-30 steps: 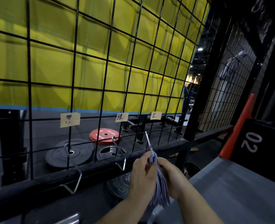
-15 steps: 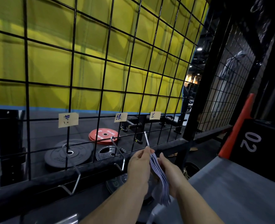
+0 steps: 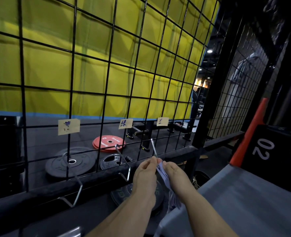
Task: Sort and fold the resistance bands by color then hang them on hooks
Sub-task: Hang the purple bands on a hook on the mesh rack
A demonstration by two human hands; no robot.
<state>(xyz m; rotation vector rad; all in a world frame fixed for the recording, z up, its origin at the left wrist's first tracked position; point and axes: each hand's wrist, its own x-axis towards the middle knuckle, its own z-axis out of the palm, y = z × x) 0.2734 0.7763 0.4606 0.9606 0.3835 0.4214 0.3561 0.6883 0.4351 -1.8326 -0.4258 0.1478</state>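
A bundle of pale blue-lilac resistance bands [image 3: 165, 178] hangs between my two hands, its tail dangling down past my wrists. My left hand [image 3: 145, 175] pinches the top of the bundle from the left and my right hand [image 3: 174, 173] pinches it from the right. The top of the bundle sits at the tip of the rightmost metal hook [image 3: 154, 148] on the black wire grid [image 3: 105, 86]. Two more hooks, one in the middle [image 3: 123, 161] and one at the left [image 3: 73, 182], carry nothing. Paper labels [image 3: 162, 121] hang above each hook.
Behind the grid lie black weight plates [image 3: 71, 162] and a red one [image 3: 108, 143] on the floor, before a yellow padded wall. A grey bench surface [image 3: 247, 199] is at the lower right, beside a black box marked 02 [image 3: 267, 151] with an orange edge.
My hands have spread slightly apart and lowered a little, holding the top of the bundle at the tip of the rightmost hook. The view has shifted slightly.
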